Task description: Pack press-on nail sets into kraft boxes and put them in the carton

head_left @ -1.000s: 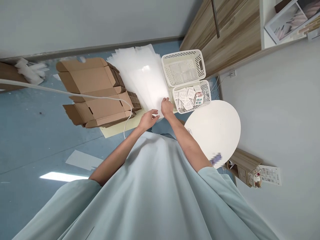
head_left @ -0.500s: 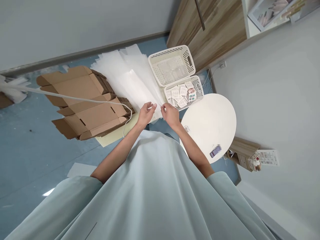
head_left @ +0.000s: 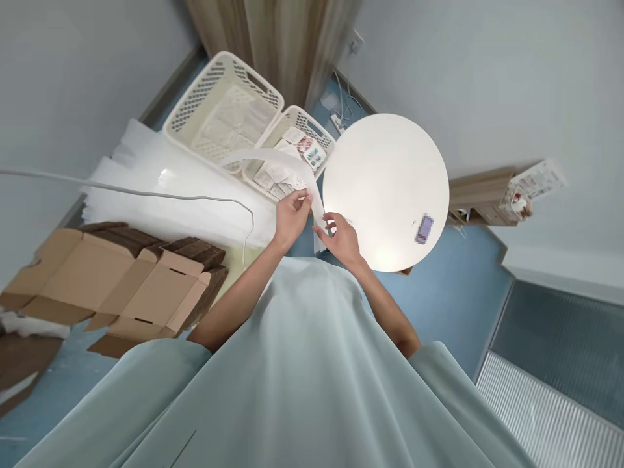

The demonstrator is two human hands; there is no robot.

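Observation:
A long, thin white strip (head_left: 287,159), apparently a translucent packing sheet seen partly edge-on, arches over the small basket and bends down between my hands. My left hand (head_left: 291,218) pinches it near its lower bend, fingertips closed on the edge. Just right of the strip, my right hand (head_left: 344,240) has its thumb and fingers curved and apart, the tips at or very near the sheet's lower part. Whether they touch it I cannot tell. A pile of similar white sheets (head_left: 141,188) lies to the left.
A large white basket (head_left: 178,123) holds clear packets; the smaller basket (head_left: 329,140) holds printed cards. At right stands a round white table (head_left: 385,188) with a purple device (head_left: 424,229). Flattened cardboard boxes (head_left: 160,289) lie left, and a white cable (head_left: 195,197) crosses in front of them.
The view has turned right, so baskets and boxes now appear further left. The white strip has risen off the pile and come between my hands. My right hand's fingers have spread.

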